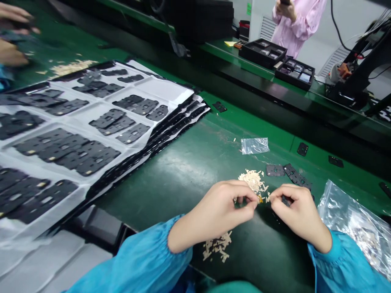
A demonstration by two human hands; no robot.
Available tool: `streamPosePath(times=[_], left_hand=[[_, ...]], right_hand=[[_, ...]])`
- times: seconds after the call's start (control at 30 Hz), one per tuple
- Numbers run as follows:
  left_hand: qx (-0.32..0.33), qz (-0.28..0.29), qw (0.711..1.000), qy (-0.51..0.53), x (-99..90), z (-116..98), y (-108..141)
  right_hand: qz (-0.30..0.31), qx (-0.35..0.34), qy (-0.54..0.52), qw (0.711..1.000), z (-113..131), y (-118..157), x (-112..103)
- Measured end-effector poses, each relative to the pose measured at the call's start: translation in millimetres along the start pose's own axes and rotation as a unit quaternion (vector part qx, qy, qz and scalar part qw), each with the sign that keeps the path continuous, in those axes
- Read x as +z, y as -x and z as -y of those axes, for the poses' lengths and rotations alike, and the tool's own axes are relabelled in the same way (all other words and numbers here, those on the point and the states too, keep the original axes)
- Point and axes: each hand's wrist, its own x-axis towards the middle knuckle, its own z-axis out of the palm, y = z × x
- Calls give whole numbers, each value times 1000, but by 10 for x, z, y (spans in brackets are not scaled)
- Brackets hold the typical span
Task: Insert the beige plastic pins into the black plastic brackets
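"Where's the orange piece (260, 199)?"
"Pinched at the fingertips of the left hand (228, 204), near the pale pile (252, 179) on the desk (177, 175)."
"And the right hand (298, 210)?"
"Curled close to a pale bit (268, 197); whether it grips anything, I can't tell."

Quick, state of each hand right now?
Left hand: pinched closed beside a yellow bit; can't tell if held.
Right hand: pinched closed beside a beige bit; can't tell if held.
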Motion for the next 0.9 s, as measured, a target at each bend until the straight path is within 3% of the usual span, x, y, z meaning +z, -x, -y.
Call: streamPosePath(times=[0.1,0.27,0.4,0.53,0.6,0.7,0.73,0.77,0.9], left_hand=[[-92,32,984,146,-58,27,-23],[-212,83,893,389,-9,129,-73],[-254,128,841,460,91,179,-94],[-267,151,832,463,127,154,-106],[-266,130,848,439,120,129,-113],[-258,105,881,383,94,120,-119],[-252,106,890,365,85,129,-118],[-245,109,898,349,78,142,-116],[-226,117,917,308,61,206,-101]], right_hand=[[-3,-42,75,996,-33,-15,1],[-56,-215,9,975,-5,-5,5],[-89,-262,-28,961,74,22,-1],[-94,-260,-61,959,149,38,-8],[-90,-224,-80,967,121,-7,-51],[-132,-44,-32,990,-121,-198,-242],[-170,61,9,983,-260,-287,-340],[-205,115,32,972,-420,-381,-446],[-265,260,108,922,-1078,-695,-775]])
